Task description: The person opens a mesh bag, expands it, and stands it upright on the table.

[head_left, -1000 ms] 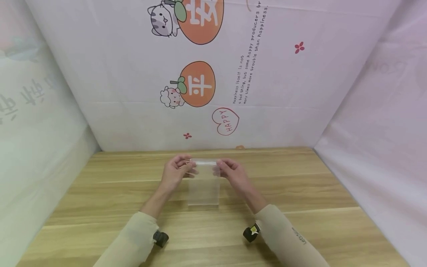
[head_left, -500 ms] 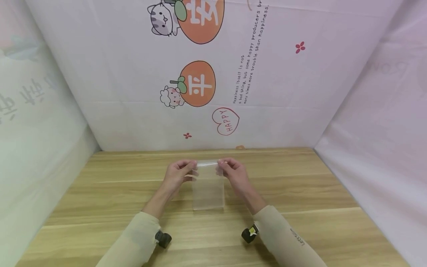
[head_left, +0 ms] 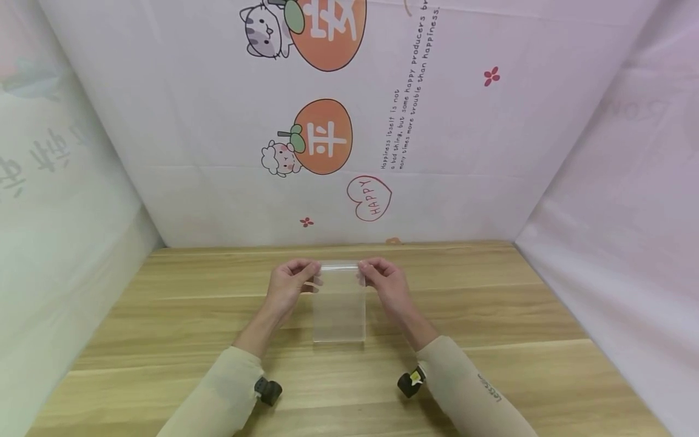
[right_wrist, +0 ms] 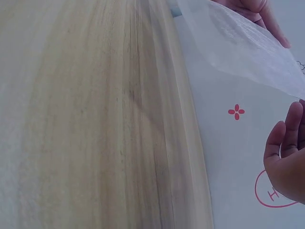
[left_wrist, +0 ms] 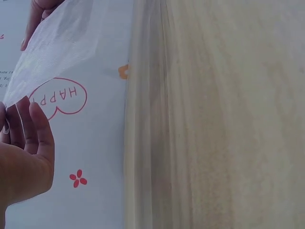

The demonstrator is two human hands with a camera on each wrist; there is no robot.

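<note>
A clear, see-through zip bag (head_left: 339,309) hangs between my two hands in the head view, its white zip strip along the top. My left hand (head_left: 290,283) pinches its top left corner between thumb and fingers. At the top right corner my right hand (head_left: 385,283) pinches it the same way. The left wrist view has the bag (left_wrist: 57,45) slanting up from my left hand (left_wrist: 28,152), lower fingers loosely bent behind it. From the right wrist, the bag (right_wrist: 243,43) stretches away from my right hand (right_wrist: 290,152). Nothing shows inside the bag.
Below the hands lies a wood-grain table (head_left: 338,394). A white printed cloth (head_left: 448,133) rises at its back edge, with more white cloth on the left (head_left: 71,200) and right (head_left: 611,212) sides. Each forearm wears a small black camera (head_left: 267,391).
The bag has shifted slightly right and its lower edge now hangs a little lower and flatter. My left fingers have closed up at the corner; the right hand keeps its grip nearly still.
</note>
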